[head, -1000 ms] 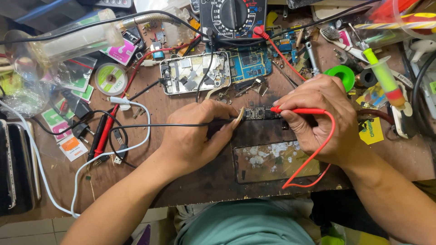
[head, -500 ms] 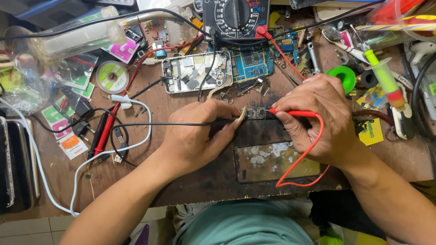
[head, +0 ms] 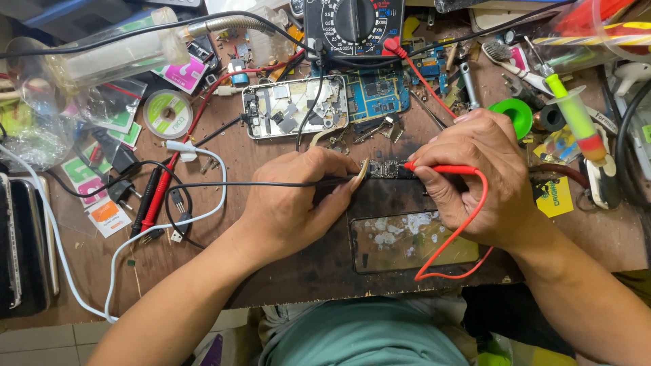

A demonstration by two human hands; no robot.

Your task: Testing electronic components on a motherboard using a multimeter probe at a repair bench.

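Multimeter probes meet over a small circuit board (head: 386, 169) near the middle of the workbench (head: 271, 271). Left hand (head: 298, 203) has its fingers curled shut around the black probe (head: 339, 181), whose tip touches the board's left end. Right hand (head: 475, 183) pinches the red probe (head: 441, 169) between thumb and closed fingers, its tip at the board's right end, and the red lead (head: 461, 234) loops below the wrist. Just beneath the board lies a dark phone screen panel (head: 407, 240) with whitish patches. Toward the left edge sit clear sachets with green, pink and orange labels (head: 95, 190), and a round white reel (head: 167, 113). A yellow tag (head: 555, 196) lies right of the hand. The black multimeter (head: 352, 27) stands at the far edge.
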